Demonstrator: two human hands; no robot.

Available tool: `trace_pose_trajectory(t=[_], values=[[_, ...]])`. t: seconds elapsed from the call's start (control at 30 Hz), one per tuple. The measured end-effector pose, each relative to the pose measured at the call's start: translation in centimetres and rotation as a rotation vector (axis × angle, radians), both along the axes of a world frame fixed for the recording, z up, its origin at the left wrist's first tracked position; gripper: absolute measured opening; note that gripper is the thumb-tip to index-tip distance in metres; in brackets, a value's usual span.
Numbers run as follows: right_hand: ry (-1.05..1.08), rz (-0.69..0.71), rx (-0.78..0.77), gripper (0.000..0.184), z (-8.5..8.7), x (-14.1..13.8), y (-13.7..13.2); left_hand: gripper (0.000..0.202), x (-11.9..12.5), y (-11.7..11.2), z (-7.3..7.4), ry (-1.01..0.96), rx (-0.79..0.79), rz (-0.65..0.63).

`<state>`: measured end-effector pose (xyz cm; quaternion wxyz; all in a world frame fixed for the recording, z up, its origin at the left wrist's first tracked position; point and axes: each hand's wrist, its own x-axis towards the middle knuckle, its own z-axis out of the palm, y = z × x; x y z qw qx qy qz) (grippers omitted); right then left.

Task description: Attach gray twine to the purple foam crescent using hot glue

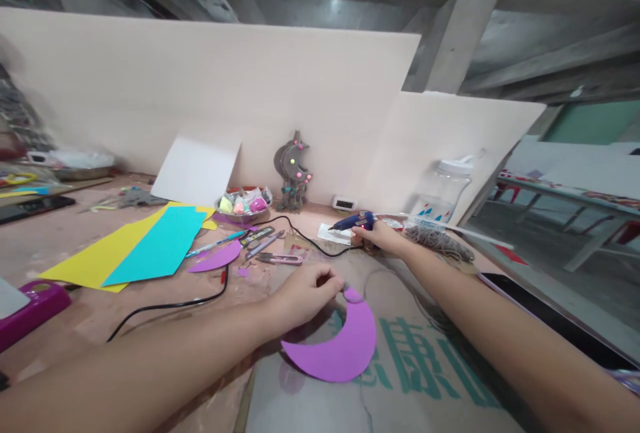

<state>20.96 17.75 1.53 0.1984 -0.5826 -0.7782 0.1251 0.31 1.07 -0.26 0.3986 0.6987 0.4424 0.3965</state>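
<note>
A purple paper crescent (345, 346) hangs from my left hand (310, 293), whose thumb and fingers pinch its upper tip. Grey string (354, 296) is wrapped round that tip, and a loose strand trails off to the right. My right hand (377, 236) is closed round a blue glue gun (357, 221), its nozzle pointing left over a small white pad (334, 233). A black cord runs left from the gun. Beneath the crescent lies a cardboard sheet (295, 406) with green printed characters.
A finished-looking grey moon ornament (293, 166) stands against the white partition. Left of it are a bowl of coloured clay (245, 203), yellow and cyan paper (160, 246), pens and a cutter (280, 258). Rightward lie a grey yarn bundle (440, 243), a clear bottle (443, 193) and a dark tablet (555, 320).
</note>
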Motion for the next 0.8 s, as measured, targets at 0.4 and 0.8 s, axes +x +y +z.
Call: trace_pose_trajectory(t=[0.4,0.8], values=[[-0.209,0.081,0.044,0.037,0.8,2.2,0.9,0.024,0.1,-0.4,0.6,-0.017,-0.054,0.012],[-0.289,0.034,0.074,0.027,-0.8,1.2,1.3,0.025,0.0,-0.2,0.5,-0.001,-0.049,-0.009]])
